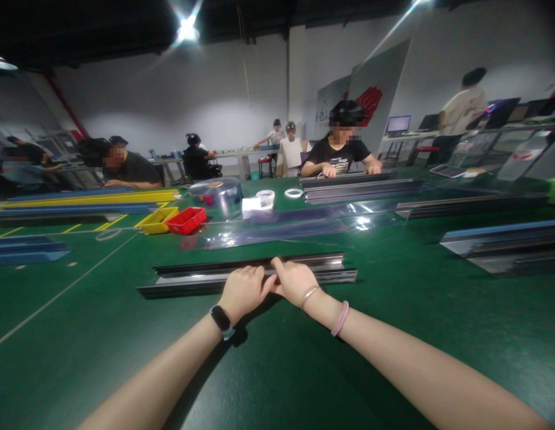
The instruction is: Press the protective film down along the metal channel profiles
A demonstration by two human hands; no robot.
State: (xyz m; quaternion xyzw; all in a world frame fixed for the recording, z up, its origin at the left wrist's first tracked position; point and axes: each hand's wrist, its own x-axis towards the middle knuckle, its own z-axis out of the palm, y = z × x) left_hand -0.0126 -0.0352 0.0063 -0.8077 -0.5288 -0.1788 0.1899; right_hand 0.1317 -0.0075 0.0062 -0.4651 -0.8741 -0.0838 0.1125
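A long black channel profile lies crosswise on the green table in front of me, with a pale strip along its inside. My left hand is closed on its near side, just left of the middle. Close beside it, my right hand is closed on the same profile, its thumb side meeting my left thumb. Most fingertips are hidden behind the hands and the profile's edge, so whether they pinch anything smaller cannot be made out.
Beyond the profile lie clear plastic strips, a red bin, a yellow bin, a roll of clear film and a tape ring. More profiles lie right. A co-worker sits opposite, hands on another profile.
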